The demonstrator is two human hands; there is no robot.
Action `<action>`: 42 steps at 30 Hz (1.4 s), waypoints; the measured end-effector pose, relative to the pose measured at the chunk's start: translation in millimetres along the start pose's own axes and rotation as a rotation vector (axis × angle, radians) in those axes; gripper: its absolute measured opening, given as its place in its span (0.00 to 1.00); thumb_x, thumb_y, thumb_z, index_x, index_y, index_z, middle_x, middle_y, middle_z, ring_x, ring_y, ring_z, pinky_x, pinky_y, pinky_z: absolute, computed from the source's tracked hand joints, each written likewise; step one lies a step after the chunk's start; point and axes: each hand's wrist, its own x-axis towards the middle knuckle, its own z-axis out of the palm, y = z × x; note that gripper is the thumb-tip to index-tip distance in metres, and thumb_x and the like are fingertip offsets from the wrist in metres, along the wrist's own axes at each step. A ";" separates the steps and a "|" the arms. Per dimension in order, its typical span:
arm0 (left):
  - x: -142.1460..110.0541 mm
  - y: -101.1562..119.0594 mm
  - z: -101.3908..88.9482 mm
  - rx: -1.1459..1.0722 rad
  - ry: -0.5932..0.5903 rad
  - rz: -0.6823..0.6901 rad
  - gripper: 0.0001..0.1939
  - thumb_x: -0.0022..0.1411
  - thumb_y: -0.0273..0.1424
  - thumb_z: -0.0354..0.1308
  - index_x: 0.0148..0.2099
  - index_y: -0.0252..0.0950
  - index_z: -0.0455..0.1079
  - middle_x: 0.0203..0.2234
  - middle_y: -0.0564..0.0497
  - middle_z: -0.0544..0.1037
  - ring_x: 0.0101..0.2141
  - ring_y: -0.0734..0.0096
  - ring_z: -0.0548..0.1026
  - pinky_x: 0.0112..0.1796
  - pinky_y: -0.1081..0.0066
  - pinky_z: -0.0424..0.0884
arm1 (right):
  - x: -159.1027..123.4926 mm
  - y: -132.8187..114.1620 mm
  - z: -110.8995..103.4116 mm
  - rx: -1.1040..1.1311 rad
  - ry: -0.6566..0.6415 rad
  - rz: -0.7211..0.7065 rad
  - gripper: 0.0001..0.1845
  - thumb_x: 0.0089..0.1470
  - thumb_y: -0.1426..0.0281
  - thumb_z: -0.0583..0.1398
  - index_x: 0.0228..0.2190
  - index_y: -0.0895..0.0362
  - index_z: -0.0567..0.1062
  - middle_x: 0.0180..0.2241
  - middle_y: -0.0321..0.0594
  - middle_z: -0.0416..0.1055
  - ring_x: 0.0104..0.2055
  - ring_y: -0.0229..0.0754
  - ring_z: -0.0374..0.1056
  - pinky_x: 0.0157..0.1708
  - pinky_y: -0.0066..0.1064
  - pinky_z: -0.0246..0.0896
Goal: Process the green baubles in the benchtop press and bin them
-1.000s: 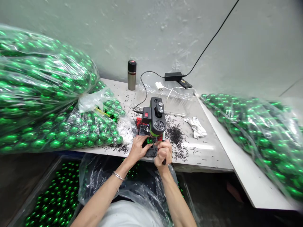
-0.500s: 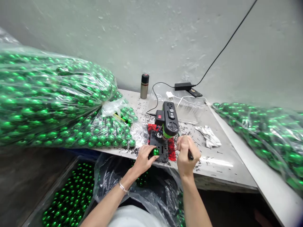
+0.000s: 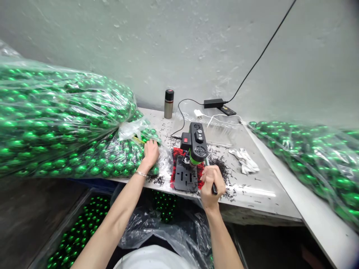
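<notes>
My left hand is at the mouth of the clear plastic bag of shiny green balls, its fingers curled together among the balls. Whatever is between its fingertips is hidden. My right hand is closed around the lever handle, whose black end sticks out of the fist. This lever belongs to a small black bench machine that looks like a mini drill press. Below its head lies a black slotted base plate, with no ball on it, over a red mat.
Black shavings litter the white table. Behind the machine are a flask, a power adapter and cables. White gloves lie to the right, near another bag of green balls. A crate of green balls stands below.
My left hand has left the base plate and moved left to the bag. The green ball is gone from the plate. My right hand, still on the lever, is slightly lower and farther left.
</notes>
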 end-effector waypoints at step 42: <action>-102.9 42.5 12.9 -2.047 -0.557 -0.624 0.12 0.66 0.28 0.60 0.50 0.32 0.74 0.34 0.45 0.82 0.26 0.78 0.77 0.24 0.83 0.73 | 0.0 2.6 -1.3 -0.060 -0.005 -0.021 0.18 0.64 0.73 0.50 0.21 0.53 0.61 0.23 0.35 0.62 0.27 0.37 0.62 0.27 0.32 0.56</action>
